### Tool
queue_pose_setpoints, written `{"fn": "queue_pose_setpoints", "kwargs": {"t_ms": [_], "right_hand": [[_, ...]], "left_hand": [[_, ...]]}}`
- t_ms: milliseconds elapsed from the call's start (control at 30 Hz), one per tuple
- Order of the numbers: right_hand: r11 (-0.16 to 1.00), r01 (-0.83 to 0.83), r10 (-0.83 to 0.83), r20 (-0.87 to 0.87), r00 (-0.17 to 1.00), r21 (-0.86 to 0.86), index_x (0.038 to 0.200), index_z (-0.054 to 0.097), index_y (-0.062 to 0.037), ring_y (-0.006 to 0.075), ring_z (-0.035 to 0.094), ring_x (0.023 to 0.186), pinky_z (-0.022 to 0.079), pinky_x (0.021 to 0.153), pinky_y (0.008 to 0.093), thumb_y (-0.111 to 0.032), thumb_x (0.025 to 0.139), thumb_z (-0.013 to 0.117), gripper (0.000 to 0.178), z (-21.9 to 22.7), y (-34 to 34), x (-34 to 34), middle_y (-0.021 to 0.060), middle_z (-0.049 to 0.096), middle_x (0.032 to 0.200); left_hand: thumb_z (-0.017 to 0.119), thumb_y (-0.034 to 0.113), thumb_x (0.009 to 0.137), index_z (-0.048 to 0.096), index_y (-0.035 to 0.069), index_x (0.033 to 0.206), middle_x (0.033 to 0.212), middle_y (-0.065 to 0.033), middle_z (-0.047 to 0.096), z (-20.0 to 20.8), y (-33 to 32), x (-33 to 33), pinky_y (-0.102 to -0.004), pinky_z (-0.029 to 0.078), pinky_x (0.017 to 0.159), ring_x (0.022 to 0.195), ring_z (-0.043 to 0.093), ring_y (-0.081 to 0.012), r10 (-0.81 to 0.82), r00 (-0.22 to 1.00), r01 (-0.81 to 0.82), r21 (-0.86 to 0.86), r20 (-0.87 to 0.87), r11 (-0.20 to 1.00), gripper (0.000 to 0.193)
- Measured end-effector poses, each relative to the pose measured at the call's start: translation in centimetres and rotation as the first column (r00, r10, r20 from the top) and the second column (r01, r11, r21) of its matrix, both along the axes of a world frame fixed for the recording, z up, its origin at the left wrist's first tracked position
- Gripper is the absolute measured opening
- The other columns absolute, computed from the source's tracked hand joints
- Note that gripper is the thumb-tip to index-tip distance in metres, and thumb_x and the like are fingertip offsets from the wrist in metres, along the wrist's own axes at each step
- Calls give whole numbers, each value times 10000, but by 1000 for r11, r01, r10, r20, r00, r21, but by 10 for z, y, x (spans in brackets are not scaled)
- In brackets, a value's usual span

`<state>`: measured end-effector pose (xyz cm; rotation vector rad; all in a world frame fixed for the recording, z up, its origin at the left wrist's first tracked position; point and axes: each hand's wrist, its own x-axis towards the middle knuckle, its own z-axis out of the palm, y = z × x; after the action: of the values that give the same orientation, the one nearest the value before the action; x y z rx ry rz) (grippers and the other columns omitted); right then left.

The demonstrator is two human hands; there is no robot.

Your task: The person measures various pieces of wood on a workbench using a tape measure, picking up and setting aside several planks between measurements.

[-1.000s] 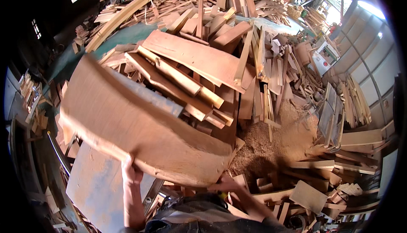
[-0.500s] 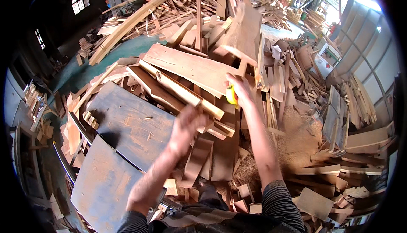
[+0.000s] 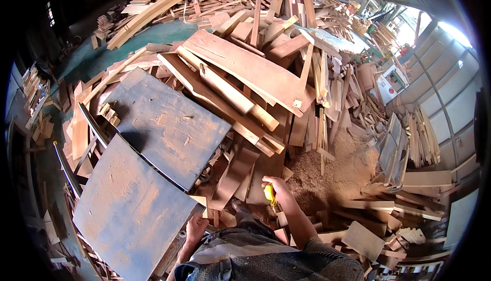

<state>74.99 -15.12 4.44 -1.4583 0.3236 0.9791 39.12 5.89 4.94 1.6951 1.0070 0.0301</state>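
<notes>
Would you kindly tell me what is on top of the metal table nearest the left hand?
Patches of tan sawdust lie on the metal table, beside the left hand. Its underside and whatever it covers are hidden.

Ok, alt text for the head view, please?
The right hand holds a yellow tape measure; the left hand is by the edge of a dusty metal machine table. Wooden planks lie heaped beyond, with sawdust at right.
</notes>
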Motion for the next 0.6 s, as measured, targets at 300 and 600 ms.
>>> {"fn": "queue_pose_setpoints", "kwargs": {"t_ms": [300, 600], "right_hand": [[997, -70, 69, -29, 997, -28, 842, 703, -81, 170, 627, 579, 490, 534, 310, -285, 890, 744, 214, -7, -9, -42, 51, 687, 733], [991, -124, 125, -13, 992, 57, 976, 692, -76, 168, 632, 672, 502, 601, 306, -254, 909, 715, 192, -21, -25, -59, 51, 684, 791]], "left_hand": [[706, 300, 824, 690, -21, 1054, 1006, -215, 703, -18, 4, -5, -428, 525, 844, 947, 673, -370, -85, 996, 85, 39, -14, 996, 395], [661, 325, 877, 675, 41, 1031, 973, -233, 690, -3, -12, -7, -501, 534, 778, 902, 676, -433, -43, 996, 45, 14, -73, 999, 324]]}}
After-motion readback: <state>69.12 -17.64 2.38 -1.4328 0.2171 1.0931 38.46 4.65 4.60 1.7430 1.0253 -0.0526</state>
